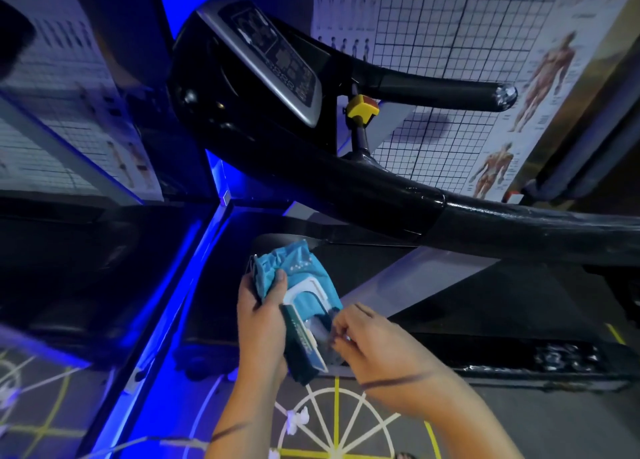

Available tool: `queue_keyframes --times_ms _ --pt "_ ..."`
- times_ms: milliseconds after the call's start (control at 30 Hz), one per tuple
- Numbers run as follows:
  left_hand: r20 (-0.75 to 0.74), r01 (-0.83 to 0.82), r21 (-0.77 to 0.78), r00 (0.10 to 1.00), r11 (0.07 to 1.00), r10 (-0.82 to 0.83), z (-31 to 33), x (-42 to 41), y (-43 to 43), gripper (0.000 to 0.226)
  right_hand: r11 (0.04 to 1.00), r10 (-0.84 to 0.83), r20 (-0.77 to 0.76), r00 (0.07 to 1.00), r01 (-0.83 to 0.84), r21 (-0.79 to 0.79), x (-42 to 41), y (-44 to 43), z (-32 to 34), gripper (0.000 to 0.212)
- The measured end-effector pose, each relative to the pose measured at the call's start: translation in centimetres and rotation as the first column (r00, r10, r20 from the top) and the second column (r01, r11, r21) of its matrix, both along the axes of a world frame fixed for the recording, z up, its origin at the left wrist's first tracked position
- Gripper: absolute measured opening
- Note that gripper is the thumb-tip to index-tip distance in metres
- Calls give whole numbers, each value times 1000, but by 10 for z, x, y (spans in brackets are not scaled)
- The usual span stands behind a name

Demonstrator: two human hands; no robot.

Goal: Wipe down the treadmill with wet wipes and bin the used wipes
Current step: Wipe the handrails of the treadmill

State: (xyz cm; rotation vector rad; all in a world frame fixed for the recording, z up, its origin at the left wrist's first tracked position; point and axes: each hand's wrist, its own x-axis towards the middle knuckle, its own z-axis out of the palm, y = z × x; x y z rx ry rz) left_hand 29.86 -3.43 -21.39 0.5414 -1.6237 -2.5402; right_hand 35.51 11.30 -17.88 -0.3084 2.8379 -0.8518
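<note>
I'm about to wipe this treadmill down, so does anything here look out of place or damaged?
Two things: small white crumpled scraps lie loose on the line-marked floor, like litter. The black treadmill handrail looks wrapped in wrinkled clear film, its upper grip's tip too. I see no spill or breakage.
</note>
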Motion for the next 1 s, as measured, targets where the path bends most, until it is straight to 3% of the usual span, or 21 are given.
queue_keyframes --times_ms 100,200,267,433,600,733,800,867,900,1000 --pt "13 -67 0 998 998 67 -3 -1 -2 20 955 21 53 998 -5 -298 8 10 5 17" --pt "59 -87 39 995 996 84 -7 -2 -8 17 864 -181 -71 981 124 -488 2 31 12 12" --pt "100 -67 78 993 995 59 -10 -1 -8 16 829 -285 -106 953 190 -526 -7 41 20 14" --pt "124 77 184 987 980 -100 -4 12 20 17 771 -149 -24 989 101 -629 -19 22 24 26" --pt "178 134 385 960 913 -216 1 19 23 19 853 -159 -30 987 122 -508 -20 1 11 11" --pt "280 94 449 930 888 -239 0 22 15 19 785 -263 -21 965 201 -586 -18 -6 10 9" --pt "239 194 382 924 904 -299 8 27 17 24 636 -322 85 943 282 -719 -20 -10 12 10" --pt "186 202 265 949 943 -255 10 28 21 34 446 -320 224 921 355 -822 -22 -12 14 15" --pt "164 207 220 956 953 -245 12 28 22 37 407 -318 251 914 371 -835 -22 -11 15 17" --pt "171 202 177 957 963 -232 13 26 23 43 494 -358 167 919 338 -801 -20 -4 22 27"
